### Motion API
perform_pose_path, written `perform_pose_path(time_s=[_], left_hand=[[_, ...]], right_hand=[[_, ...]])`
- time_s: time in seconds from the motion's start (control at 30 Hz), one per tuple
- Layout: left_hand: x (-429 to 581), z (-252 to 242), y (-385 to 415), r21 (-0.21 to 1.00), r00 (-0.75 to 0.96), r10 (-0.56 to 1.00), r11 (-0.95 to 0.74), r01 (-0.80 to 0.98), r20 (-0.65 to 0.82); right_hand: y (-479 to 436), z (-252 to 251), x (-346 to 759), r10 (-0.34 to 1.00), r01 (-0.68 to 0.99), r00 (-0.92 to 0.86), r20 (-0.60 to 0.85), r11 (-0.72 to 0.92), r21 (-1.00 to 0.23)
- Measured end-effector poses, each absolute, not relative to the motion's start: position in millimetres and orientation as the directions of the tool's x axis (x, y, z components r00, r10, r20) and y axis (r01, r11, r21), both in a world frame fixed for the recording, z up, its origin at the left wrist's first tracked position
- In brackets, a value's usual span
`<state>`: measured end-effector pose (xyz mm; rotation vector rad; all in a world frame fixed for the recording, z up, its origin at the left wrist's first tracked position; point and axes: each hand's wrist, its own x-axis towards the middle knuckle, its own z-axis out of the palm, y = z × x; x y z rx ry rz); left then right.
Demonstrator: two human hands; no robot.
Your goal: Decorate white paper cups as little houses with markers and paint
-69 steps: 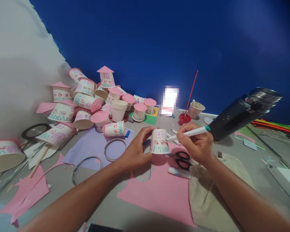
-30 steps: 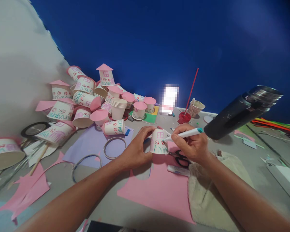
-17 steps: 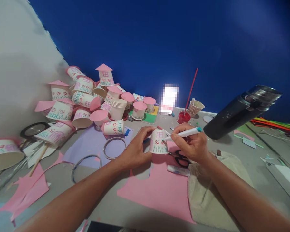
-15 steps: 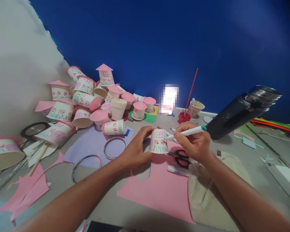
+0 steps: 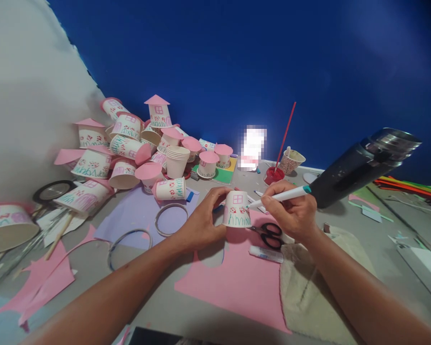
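Note:
My left hand (image 5: 210,218) grips a white paper cup (image 5: 237,211), turned upside down, around its left side. A pink window, red flowers and green grass strokes are drawn on the cup. Between the fingers of my right hand (image 5: 292,211) is a white marker (image 5: 285,196) with a green end, its tip at the right part of the flower band. Below the cup lies pink paper (image 5: 233,282) with cut-out curves. Black-handled scissors (image 5: 271,235) and a glue tube (image 5: 266,254) rest just to the right of it.
Decorated cups with pink cone roofs (image 5: 157,112) are heaped at the left. Two rings (image 5: 171,220) lie near my left forearm. A dark flask (image 5: 359,165) leans at the right above a beige cloth (image 5: 319,287). Behind stand a red pot (image 5: 274,177) and a patterned cup (image 5: 291,162).
The marker and my right hand have shifted slightly to the right along the flower band. My left hand still holds the cup in nearly the same place.

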<state>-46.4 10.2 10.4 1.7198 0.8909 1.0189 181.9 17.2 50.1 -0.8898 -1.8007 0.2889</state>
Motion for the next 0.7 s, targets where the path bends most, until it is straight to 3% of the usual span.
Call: perform_pose_path(time_s=[0.3,0.7], left_hand=[[-47.1,10.1,10.4,0.949,0.396,0.893,-0.285,0.134,0.213],[-48.4,4.4,12.2,0.876,0.393,0.859,-0.432,0.215,0.327]], right_hand=[[17.6,49.7,180.4,0.680,0.411,-0.205,0.704,0.713,-0.568],[12.4,52.6,177.3,0.649,0.420,-0.205,0.733,0.734,-0.533]])
